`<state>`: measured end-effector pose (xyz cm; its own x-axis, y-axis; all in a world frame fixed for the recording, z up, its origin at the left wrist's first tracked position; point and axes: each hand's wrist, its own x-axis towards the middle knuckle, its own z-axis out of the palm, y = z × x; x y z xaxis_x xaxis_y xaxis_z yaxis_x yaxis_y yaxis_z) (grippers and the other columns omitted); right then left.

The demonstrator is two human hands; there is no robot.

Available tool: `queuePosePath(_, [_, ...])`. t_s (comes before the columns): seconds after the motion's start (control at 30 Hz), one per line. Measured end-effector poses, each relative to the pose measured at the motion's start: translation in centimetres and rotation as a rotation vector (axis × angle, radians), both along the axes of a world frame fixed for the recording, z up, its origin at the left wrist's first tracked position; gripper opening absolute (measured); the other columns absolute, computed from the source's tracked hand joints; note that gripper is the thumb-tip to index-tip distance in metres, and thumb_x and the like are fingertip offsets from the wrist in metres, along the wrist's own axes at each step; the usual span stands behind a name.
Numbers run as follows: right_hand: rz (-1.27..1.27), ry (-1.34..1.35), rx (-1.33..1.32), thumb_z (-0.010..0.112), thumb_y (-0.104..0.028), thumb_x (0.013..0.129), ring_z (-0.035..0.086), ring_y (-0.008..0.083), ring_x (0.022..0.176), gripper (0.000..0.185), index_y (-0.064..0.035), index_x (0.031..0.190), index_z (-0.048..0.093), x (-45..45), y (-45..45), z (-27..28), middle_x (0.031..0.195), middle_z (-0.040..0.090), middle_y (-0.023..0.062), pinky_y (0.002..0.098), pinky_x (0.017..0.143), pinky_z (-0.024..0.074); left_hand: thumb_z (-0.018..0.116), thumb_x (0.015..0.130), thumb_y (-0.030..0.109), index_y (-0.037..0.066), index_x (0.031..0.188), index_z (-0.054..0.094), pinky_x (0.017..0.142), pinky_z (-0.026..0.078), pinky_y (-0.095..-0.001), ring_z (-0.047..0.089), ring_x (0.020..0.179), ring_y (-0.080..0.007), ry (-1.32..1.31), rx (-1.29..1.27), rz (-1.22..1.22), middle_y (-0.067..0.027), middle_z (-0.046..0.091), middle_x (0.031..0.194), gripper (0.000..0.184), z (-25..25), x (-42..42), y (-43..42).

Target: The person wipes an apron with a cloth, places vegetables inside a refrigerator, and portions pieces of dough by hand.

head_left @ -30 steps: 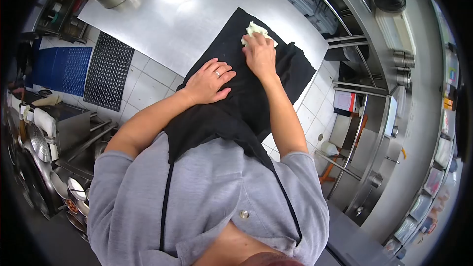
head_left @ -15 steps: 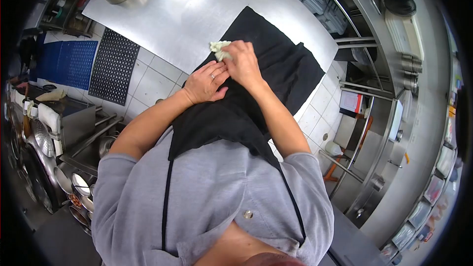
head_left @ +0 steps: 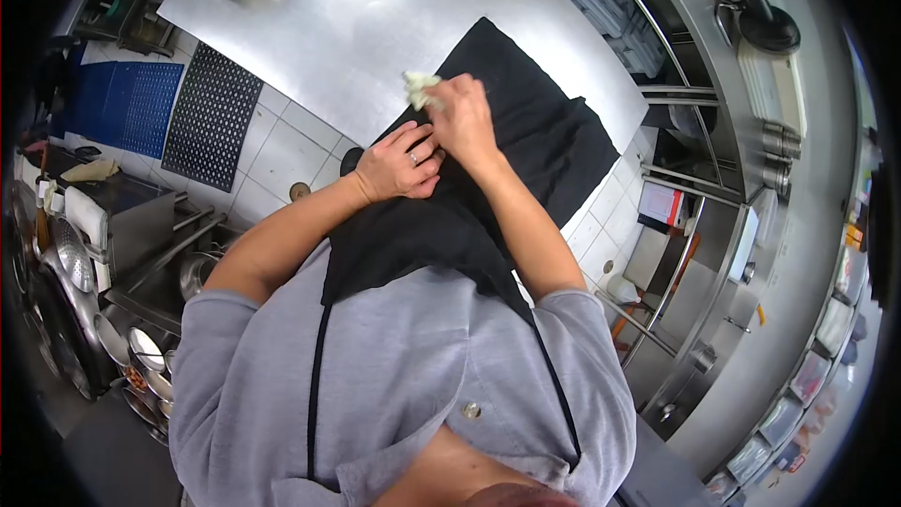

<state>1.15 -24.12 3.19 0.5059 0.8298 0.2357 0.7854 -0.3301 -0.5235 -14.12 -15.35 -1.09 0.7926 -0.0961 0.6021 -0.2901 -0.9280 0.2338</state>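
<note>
- Steel table (head_left: pixel 291 56), far side: we think it's slick, so things could slide.
- Black apron (head_left: pixel 537 122), spread over its near right part: hard rubbing could bunch it.
- Left hand (head_left: pixel 399 164): bent fingers on the apron; we can't tell if they grip.
- Right hand (head_left: pixel 462 122): fingers curled around a pale rag (head_left: pixel 419 89).
- Rag, by the apron's left edge: loose fingers could drop it.

We angle our left forearm (head_left: pixel 293 237) toward two o'clock, left hand (head_left: pixel 401 164) palm-down, fingers (head_left: pixel 404 136) bent; our right forearm (head_left: pixel 530 221) points to eleven, right hand (head_left: pixel 460 117) gripping.
</note>
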Motion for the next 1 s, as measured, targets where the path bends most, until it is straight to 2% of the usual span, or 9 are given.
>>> queuePosePath(0.13, [-0.279, -0.388, -0.115, 0.072, -0.012, 0.080, 0.060, 0.0383, 0.095, 0.020, -0.0089, 0.099, 0.074, 7.7, 2.9, -1.2, 0.097, 0.062, 0.0173, 0.0450, 0.083, 0.0536, 0.073, 0.073, 0.032, 0.013, 0.102, 0.070, 0.101, 0.053, -0.0429, 0.064, 0.114, -0.0280, -0.018, 0.023, 0.028, -0.0079, 0.067, 0.121, 0.035, 0.1, -0.1, -0.2])
queuePosePath(0.23, [-0.418, 0.059, -0.228, 0.072, -0.018, 0.085, 0.066, 0.0403, 0.092, 0.018, -0.0061, 0.099, 0.071, 12.0, 4.2, 1.7, 0.101, 0.067, 0.0232, 0.0469, 0.082, 0.0543, 0.074, 0.073, 0.032, 0.013, 0.102, 0.070, 0.101, 0.053, -0.0430, 0.064, 0.114, -0.0286, -0.019, 0.014, 0.018, -0.0078, 0.067, 0.121, 0.035, 0.1, -0.2, -0.1])
queuePosePath(0.3, [-0.313, 0.053, -0.246, 0.074, -0.019, 0.085, 0.066, 0.0388, 0.089, 0.020, -0.0045, 0.099, 0.071, 8.2, 3.8, 4.7, 0.096, 0.066, 0.0232, 0.0481, 0.079, 0.0539, 0.075, 0.072, 0.033, 0.013, 0.101, 0.070, 0.100, 0.053, -0.0427, 0.064, 0.112, -0.0288, -0.042, 0.018, 0.021, -0.0078, 0.067, 0.120, 0.035, -0.2, -0.1, -0.1])
queuePosePath(0.4, [0.118, 0.056, -0.034, 0.076, -0.015, 0.079, 0.064, 0.0382, 0.089, 0.023, -0.0044, 0.099, 0.072, 1.4, 1.1, 2.5, 0.090, 0.063, 0.0188, 0.0475, 0.080, 0.0533, 0.075, 0.071, 0.033, 0.013, 0.101, 0.070, 0.100, 0.053, -0.0420, 0.064, 0.111, -0.0280, -0.014, -0.018, -0.012, -0.0074, 0.067, 0.119, 0.036, -1.0, 0.1, -0.1])
queuePosePath(0.57, [-0.110, -0.225, -0.076, 0.069, -0.008, 0.080, 0.060, 0.0359, 0.093, 0.017, -0.0076, 0.096, 0.064, 3.0, 2.3, -0.5, 0.094, 0.057, 0.0143, 0.0486, 0.073, 0.0547, 0.075, 0.072, 0.031, 0.012, 0.100, 0.070, 0.098, 0.054, -0.0421, 0.064, 0.111, -0.0277, -0.061, -0.010, 0.042, -0.0072, 0.068, 0.118, 0.035, -0.2, -0.1, -0.4])
queuePosePath(0.63, [-0.240, -0.362, -0.149, 0.067, -0.013, 0.083, 0.062, 0.0367, 0.094, 0.016, -0.0064, 0.097, 0.065, 7.6, 3.8, -1.2, 0.095, 0.060, 0.0147, 0.0477, 0.075, 0.0567, 0.075, 0.072, 0.031, 0.011, 0.099, 0.071, 0.098, 0.055, -0.0426, 0.064, 0.113, -0.0281, -0.035, -0.013, 0.025, -0.0077, 0.068, 0.118, 0.034, 0.0, -0.2, -0.2])
queuePosePath(0.73, [-0.396, 0.057, -0.298, 0.068, -0.025, 0.087, 0.068, 0.0385, 0.095, 0.025, -0.0075, 0.105, 0.072, 11.2, 5.1, 2.5, 0.100, 0.069, 0.0194, 0.0479, 0.080, 0.0547, 0.075, 0.071, 0.030, 0.011, 0.099, 0.070, 0.098, 0.055, -0.0425, 0.064, 0.113, -0.0281, -0.034, -0.016, 0.023, -0.0076, 0.068, 0.117, 0.034, 0.2, -0.1, -0.1])
queuePosePath(0.93, [0.122, 0.049, -0.086, 0.074, -0.016, 0.079, 0.064, 0.0383, 0.092, 0.023, -0.0084, 0.100, 0.071, 0.3, 0.7, 2.3, 0.092, 0.063, 0.0172, 0.0486, 0.078, 0.0540, 0.075, 0.071, 0.032, 0.011, 0.098, 0.070, 0.098, 0.055, -0.0423, 0.064, 0.112, -0.0283, 0.001, -0.019, 0.008, -0.0073, 0.068, 0.117, 0.034, -0.6, -0.3, -0.2])
queuePosePath(1.0, [0.035, -0.101, -0.059, 0.071, -0.013, 0.080, 0.063, 0.0382, 0.091, 0.020, -0.0085, 0.099, 0.071, 1.2, 0.6, 0.6, 0.092, 0.063, 0.0171, 0.0479, 0.077, 0.0536, 0.075, 0.071, 0.032, 0.011, 0.097, 0.070, 0.098, 0.055, -0.0423, 0.064, 0.112, -0.0283, -0.007, -0.015, 0.014, -0.0072, 0.067, 0.117, 0.034, -0.6, -0.1, 0.0])
